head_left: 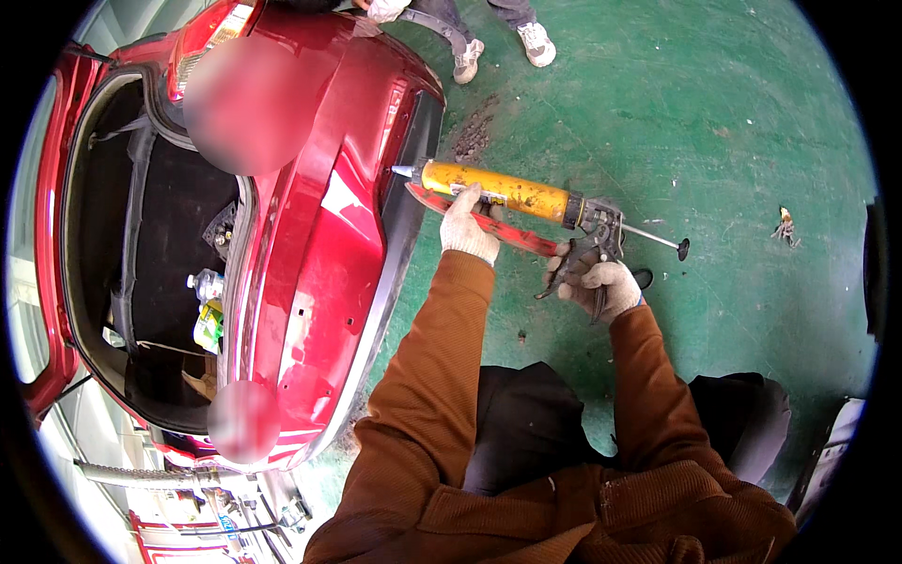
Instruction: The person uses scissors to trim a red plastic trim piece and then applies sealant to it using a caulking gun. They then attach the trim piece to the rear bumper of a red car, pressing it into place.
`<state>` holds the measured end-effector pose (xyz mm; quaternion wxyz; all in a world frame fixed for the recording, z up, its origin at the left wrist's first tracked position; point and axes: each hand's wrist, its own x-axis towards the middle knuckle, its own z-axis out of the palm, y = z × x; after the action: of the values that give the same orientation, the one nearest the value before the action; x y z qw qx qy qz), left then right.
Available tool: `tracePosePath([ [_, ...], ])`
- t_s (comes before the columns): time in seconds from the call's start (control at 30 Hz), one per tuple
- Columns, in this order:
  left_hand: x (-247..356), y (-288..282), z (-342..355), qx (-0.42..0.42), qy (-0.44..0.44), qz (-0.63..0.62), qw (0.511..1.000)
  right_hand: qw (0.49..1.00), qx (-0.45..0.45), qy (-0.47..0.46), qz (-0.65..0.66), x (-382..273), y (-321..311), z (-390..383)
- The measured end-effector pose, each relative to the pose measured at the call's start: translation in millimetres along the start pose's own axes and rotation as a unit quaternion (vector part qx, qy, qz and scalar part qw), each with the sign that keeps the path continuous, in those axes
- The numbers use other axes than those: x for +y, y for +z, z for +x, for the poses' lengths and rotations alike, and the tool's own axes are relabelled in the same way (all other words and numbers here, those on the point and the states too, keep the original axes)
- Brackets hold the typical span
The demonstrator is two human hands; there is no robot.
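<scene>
A caulking gun point(512, 188) with a scuffed yellow barrel lies across in front of me, its grey nozzle point(403, 171) pointing left at the red car bumper point(324, 254). Whether the tip touches the bumper, I cannot tell. My right hand point(606, 287), in a pale knit glove, closes round the gun's handle and trigger. Just below the barrel runs a long narrow red strip point(517, 235). My left hand point(470, 230), gloved too, is closed on this strip, with its fingertips up against the barrel. The plunger rod point(653, 235) sticks out behind the gun.
The car's open boot point(164, 254) holds a clear bottle point(207, 284) and a green-yellow package point(209, 326). Another person's shoes point(536, 44) stand on the green floor point(723, 122) beyond the bumper. Debris point(785, 226) lies at right. A hose point(141, 475) crosses at lower left.
</scene>
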<state>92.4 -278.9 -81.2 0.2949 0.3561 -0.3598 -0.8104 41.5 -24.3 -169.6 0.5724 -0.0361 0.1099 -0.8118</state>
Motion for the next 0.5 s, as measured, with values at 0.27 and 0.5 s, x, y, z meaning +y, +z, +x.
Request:
tracePosePath([
  [0.27,-1,-4,6,0.02,0.028,-0.025,0.999,1.0,0.0,-0.009,0.015,22,2,6],
  [0.5,1,-14,10,0.023,0.028,0.0,0.999,1.0,-0.023,-0.003,0.017,35,-4,7],
])
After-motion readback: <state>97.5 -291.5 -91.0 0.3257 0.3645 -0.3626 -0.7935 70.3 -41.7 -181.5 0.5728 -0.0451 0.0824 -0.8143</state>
